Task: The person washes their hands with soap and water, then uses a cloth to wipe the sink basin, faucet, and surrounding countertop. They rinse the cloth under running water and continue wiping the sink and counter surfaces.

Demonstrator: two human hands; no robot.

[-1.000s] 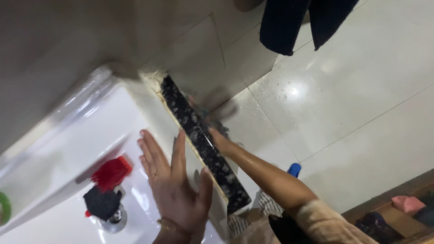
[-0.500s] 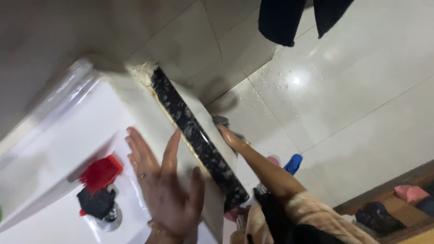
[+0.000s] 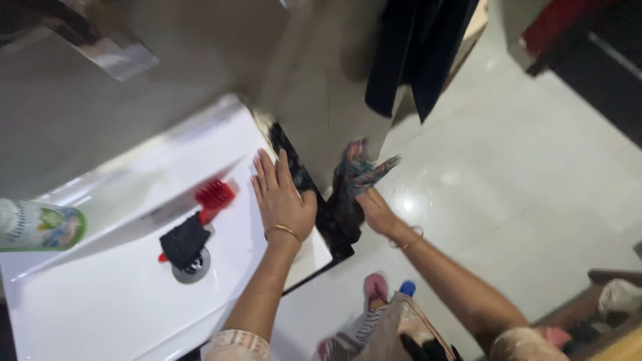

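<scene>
- Blurring from camera motion softens every edge in the head view, so fine detail on the cloth and the sink is hard to make out.
- Right hand (image 3: 376, 210): fingers are clenched around a multicoloured cloth (image 3: 358, 174). The cloth rises above the grip and fans out to the upper right; its pattern cannot be resolved.
- A dark part of the cloth hangs just left of the grip, against the black speckled counter edge (image 3: 294, 167). Whether cloth and edge touch cannot be told.
- Left hand (image 3: 281, 197): released, palm down, fingers spread and flat on the rim of the white sink (image 3: 100, 294). It holds nothing. The thumb lies at the counter edge.
- A gold bangle (image 3: 283, 230) sits on the left wrist; a thin bracelet (image 3: 409, 239) sits on the right wrist.
- Left of the flat hand, in the basin: a red brush (image 3: 214, 195), and below it a black object (image 3: 184, 242) lying over the drain (image 3: 192, 267). What the black object is cannot be determined.
- A green-labelled bottle (image 3: 40, 226) is cut off by the left frame border, well apart from both hands.
- Dark garments (image 3: 414, 53) hang above the grip, cropped by the top border.
- Below the grip, feet in footwear stand on the glossy tiled floor (image 3: 535, 174), partly hidden by the person's clothing.
</scene>
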